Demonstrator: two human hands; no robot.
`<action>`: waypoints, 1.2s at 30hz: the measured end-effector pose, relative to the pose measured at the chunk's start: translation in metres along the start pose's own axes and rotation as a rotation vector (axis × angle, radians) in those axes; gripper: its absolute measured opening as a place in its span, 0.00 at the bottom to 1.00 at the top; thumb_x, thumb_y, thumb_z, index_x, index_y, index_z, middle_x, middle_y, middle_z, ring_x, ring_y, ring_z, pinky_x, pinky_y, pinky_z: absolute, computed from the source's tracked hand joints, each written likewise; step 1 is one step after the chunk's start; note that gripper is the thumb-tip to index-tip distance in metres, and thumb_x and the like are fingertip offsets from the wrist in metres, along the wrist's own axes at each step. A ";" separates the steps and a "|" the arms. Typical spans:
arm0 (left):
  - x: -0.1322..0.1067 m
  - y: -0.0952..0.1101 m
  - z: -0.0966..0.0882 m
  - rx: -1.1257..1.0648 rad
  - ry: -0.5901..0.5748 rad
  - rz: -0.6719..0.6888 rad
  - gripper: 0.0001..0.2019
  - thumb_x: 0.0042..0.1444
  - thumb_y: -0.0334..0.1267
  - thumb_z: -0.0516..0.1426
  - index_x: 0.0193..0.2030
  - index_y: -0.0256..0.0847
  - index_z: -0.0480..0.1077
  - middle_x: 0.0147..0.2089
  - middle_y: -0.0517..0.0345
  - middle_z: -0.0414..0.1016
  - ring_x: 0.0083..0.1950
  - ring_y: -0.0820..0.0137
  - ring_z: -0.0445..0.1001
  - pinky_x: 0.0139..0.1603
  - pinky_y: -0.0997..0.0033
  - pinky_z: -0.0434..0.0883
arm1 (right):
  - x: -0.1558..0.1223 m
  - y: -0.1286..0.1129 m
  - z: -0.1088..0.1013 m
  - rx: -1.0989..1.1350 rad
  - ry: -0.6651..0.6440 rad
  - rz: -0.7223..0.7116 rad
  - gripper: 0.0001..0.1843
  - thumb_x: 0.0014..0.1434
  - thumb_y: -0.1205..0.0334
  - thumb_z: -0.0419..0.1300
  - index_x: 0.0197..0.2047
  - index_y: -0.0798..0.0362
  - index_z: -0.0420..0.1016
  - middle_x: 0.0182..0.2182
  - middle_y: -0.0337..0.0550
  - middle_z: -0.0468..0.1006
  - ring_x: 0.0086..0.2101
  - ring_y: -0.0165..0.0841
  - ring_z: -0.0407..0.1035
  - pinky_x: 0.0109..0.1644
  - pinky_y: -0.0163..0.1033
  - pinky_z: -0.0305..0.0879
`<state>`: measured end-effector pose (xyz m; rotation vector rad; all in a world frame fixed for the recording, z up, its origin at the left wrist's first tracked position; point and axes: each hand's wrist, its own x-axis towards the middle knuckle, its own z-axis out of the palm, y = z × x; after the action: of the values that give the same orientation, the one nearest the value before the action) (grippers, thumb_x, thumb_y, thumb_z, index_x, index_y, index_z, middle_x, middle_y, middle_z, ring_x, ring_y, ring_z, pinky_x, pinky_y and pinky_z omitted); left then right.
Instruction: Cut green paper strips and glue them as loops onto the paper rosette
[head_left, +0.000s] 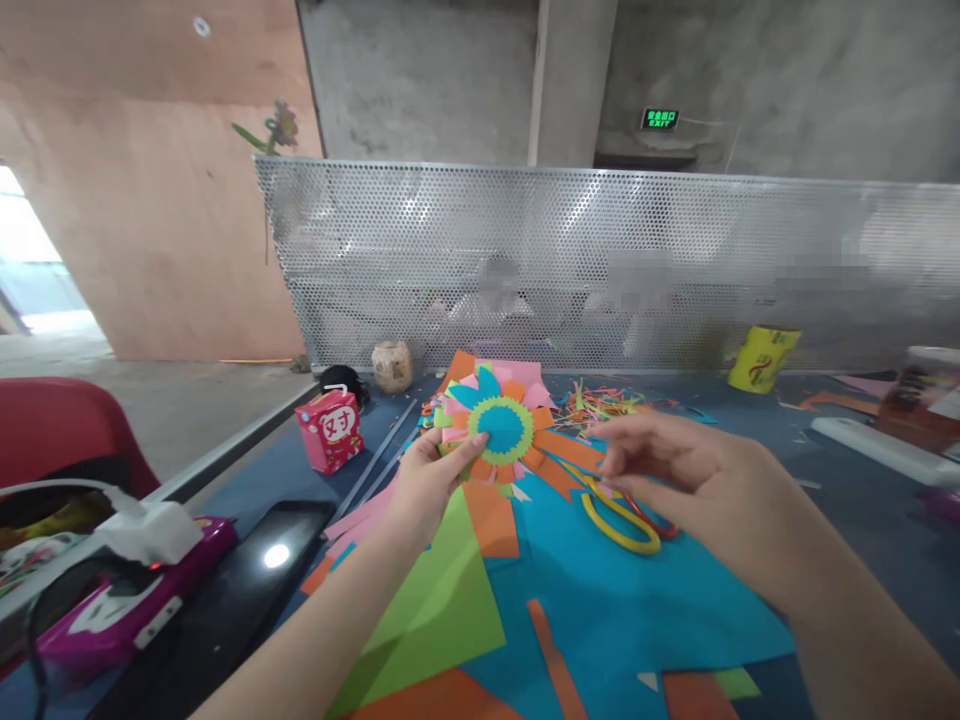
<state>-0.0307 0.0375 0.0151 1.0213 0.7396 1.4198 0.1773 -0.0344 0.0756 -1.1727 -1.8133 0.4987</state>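
Note:
My left hand (435, 470) pinches the edge of a layered paper flower (505, 432), thumb on its front. The flower has a blue centre, a yellow-green zigzag ring, and orange, pink, green and blue petals. To its right my right hand (667, 475) hovers with fingers loosely curved and thumb apart; I see nothing between them. Below its fingertips lie scissors with yellow handles (626, 530), and a red handle (664, 528) shows behind them. Under both hands are sheets of blue paper (600, 590) and green paper (435, 610), with orange pieces (491, 520).
Paper shreds (600, 402) lie behind the flower. On the left are a pink drink carton (330, 430), a black phone (225, 590) and a purple power strip (142, 600). A yellow roll (763, 358) stands at the right. A perforated metal screen (450, 230) lines the back.

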 end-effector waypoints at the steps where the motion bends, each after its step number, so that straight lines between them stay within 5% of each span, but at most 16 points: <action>1: 0.000 0.000 0.000 -0.001 -0.006 0.001 0.13 0.37 0.37 0.65 0.32 0.36 0.72 0.32 0.55 0.78 0.32 0.71 0.75 0.36 0.72 0.72 | 0.000 0.000 0.000 0.010 0.001 0.002 0.13 0.49 0.66 0.57 0.40 0.48 0.70 0.26 0.38 0.74 0.28 0.29 0.71 0.25 0.30 0.69; 15: 0.001 -0.002 -0.001 -0.002 -0.023 0.024 0.11 0.39 0.36 0.64 0.32 0.36 0.73 0.33 0.57 0.78 0.33 0.73 0.75 0.36 0.74 0.72 | -0.004 -0.008 0.007 0.127 0.101 0.110 0.09 0.44 0.65 0.60 0.33 0.51 0.71 0.23 0.36 0.73 0.25 0.29 0.70 0.29 0.33 0.69; 24: 0.001 -0.002 -0.003 0.006 -0.024 0.031 0.11 0.40 0.35 0.64 0.32 0.36 0.73 0.33 0.56 0.78 0.33 0.72 0.75 0.36 0.74 0.72 | -0.003 0.000 0.001 0.032 0.028 -0.006 0.13 0.48 0.64 0.57 0.39 0.50 0.69 0.28 0.38 0.73 0.30 0.29 0.71 0.35 0.33 0.71; 29: 0.000 -0.002 -0.003 0.016 -0.010 0.034 0.10 0.39 0.36 0.64 0.31 0.36 0.73 0.33 0.57 0.78 0.33 0.73 0.74 0.37 0.73 0.71 | -0.004 -0.006 0.004 0.019 0.089 0.010 0.13 0.47 0.61 0.60 0.39 0.50 0.70 0.24 0.36 0.69 0.26 0.28 0.68 0.30 0.32 0.69; 36: 0.001 -0.003 -0.003 0.055 -0.013 0.044 0.12 0.40 0.37 0.64 0.33 0.36 0.72 0.34 0.56 0.77 0.34 0.72 0.74 0.38 0.71 0.71 | -0.001 -0.004 0.005 0.009 0.142 -0.048 0.06 0.47 0.60 0.61 0.24 0.52 0.68 0.30 0.40 0.73 0.32 0.30 0.70 0.31 0.32 0.69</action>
<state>-0.0321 0.0388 0.0107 1.0945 0.7548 1.4365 0.1714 -0.0367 0.0759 -1.1265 -1.7115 0.3861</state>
